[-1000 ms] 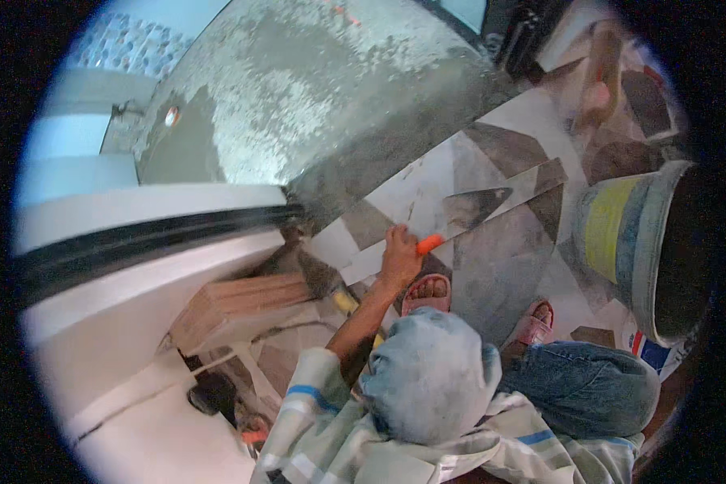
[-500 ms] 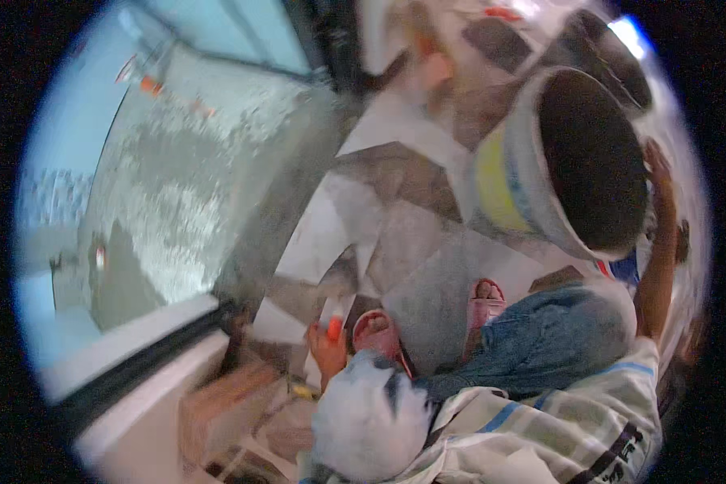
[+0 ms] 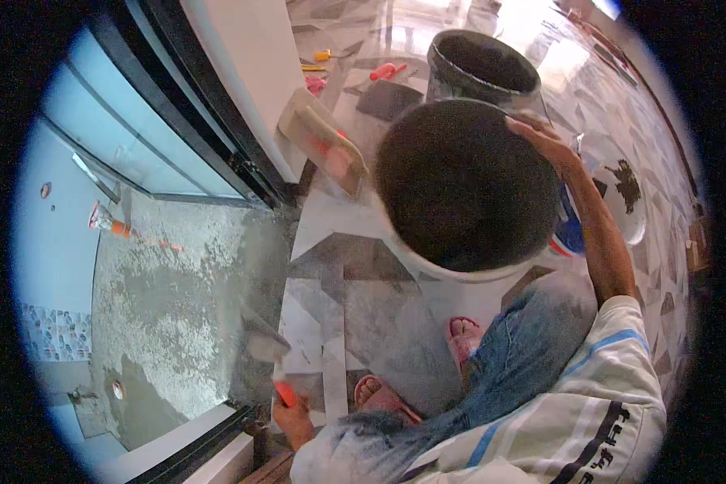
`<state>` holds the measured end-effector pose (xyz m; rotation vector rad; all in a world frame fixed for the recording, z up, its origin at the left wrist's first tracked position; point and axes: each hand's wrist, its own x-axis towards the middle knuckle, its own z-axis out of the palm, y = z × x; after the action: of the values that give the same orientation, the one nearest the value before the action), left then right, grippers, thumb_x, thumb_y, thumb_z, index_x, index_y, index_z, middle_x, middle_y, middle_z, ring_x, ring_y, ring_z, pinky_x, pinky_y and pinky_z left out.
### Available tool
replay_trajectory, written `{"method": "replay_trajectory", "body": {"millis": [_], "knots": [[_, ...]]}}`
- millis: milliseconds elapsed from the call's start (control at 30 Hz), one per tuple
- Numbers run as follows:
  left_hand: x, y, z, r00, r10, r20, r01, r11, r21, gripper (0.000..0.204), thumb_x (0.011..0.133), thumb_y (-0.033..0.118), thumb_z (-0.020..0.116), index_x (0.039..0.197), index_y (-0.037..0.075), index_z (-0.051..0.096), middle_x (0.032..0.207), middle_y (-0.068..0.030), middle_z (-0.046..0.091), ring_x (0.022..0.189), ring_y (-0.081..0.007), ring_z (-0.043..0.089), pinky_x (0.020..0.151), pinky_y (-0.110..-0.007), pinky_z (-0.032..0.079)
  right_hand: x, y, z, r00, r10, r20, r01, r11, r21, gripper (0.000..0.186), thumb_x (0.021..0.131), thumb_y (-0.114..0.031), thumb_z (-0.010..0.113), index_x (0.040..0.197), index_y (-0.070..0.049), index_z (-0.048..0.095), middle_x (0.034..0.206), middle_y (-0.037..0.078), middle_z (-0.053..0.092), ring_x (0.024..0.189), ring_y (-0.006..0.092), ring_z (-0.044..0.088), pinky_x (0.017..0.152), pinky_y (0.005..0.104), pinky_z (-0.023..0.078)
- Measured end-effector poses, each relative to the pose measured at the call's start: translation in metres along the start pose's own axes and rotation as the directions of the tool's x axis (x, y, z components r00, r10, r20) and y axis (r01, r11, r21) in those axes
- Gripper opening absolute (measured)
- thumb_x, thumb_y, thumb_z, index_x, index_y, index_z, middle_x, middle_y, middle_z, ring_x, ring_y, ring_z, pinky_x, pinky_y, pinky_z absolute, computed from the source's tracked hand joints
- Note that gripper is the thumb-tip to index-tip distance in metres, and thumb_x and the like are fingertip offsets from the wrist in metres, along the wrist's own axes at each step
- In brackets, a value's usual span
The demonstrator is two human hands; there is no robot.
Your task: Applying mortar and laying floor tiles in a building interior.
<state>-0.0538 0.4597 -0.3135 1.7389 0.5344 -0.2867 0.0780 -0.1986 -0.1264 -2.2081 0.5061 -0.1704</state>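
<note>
Over floor tiles (image 3: 379, 300), left fingers (image 3: 293, 415) clasp a trowel (image 3: 285, 394), right fingers (image 3: 534, 133) grip a bucket rim (image 3: 477, 275) (shirt lettering (image 3: 611, 436) illegible).

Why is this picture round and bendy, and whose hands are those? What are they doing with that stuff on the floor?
There's no robot here, just a person using two bare hands. A wide camera on the person's head looks down, and its special lens makes straight edges bend. That's why you see the person's own pink sandals too.

The left hand holds an orange-handled tool with a flat blade. The right hand touches the rim of the big bucket, which is very dark inside. Another bucket stands just beyond it. Everything sits on a patterned floor of grey, brown and white shapes.
</note>
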Motion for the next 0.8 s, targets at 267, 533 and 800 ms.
{"method": "replay_trajectory", "body": {"millis": [267, 533, 800], "knots": [[-0.01, 0.227, 0.039, 0.783, 0.432, 0.447, -0.617, 0.631, 0.47, 0.036, 0.078, 0.015, 0.066, 0.107, 0.0, 0.05, 0.082, -0.021, 0.062, 0.078, -0.0349, 0.063, 0.069, -0.04, 0.05, -0.044, -0.12, 0.059, 0.975, -0.183, 0.127, 0.191, 0.98, -0.054, 0.062, 0.085, -0.047, 0.059, 0.127, -0.003, 0.051, 0.117, 0.015, 0.058, 0.107, 0.0218, 0.054, 0.093, 0.0327, 0.042], [0.034, 0.283, 0.198, 0.379, 0.284, 0.881, -0.87, -0.215, 0.444, 0.02, 0.085, 0.016, 0.05, 0.103, 0.008, 0.049, 0.079, -0.0176, 0.064, 0.071, -0.0338, 0.065, 0.061, -0.046, 0.051, -0.066, -0.148, 0.101, 0.929, -0.366, 0.057, 0.371, 0.922, -0.111, 0.05, 0.088, -0.048, 0.05, 0.116, -0.007, 0.059, 0.108, 0.019, 0.062, 0.103, 0.0317, 0.059, 0.09, 0.0374, 0.044], [0.106, 0.195, 0.28, 0.057, 0.67, 0.74, -0.723, -0.483, 0.493, 0.03, 0.089, 0.02, 0.043, 0.115, 0.008, 0.052, 0.083, -0.014, 0.066, 0.073, -0.0263, 0.067, 0.06, -0.039, 0.053, -0.068, -0.178, 0.119, 0.826, -0.517, 0.224, 0.504, 0.856, 0.116, 0.043, 0.088, -0.044, 0.052, 0.109, -0.008, 0.064, 0.098, 0.021, 0.063, 0.095, 0.0344, 0.06, 0.087, 0.0387, 0.044]]}}
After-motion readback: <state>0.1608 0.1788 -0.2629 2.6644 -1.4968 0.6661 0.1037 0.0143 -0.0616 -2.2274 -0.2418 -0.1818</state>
